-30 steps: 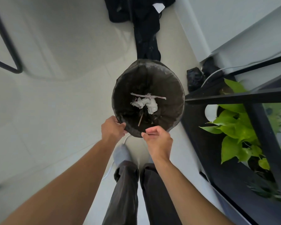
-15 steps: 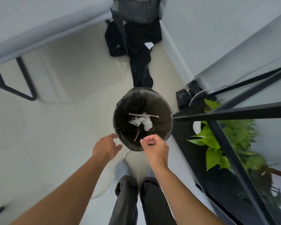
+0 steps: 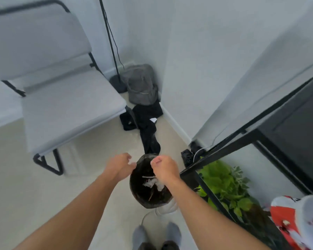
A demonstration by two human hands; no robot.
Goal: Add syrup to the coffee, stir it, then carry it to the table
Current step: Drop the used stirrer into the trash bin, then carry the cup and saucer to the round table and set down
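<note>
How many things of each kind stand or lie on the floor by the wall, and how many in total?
Chair: 1
Bin: 1
Grey backpack: 1
Black clothing pile: 1
Lamp stand base: 1
Total: 5

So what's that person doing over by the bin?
A person stands over a black trash bin on the floor, both bare arms stretched out above it. The right hand is curled into a fist over the bin's opening; the left hand hangs loosely beside the rim and holds nothing. White crumpled paper and thin sticks lie inside. No coffee or syrup shows here. A grey chair stands to the left, a leafy plant to the right.
</note>
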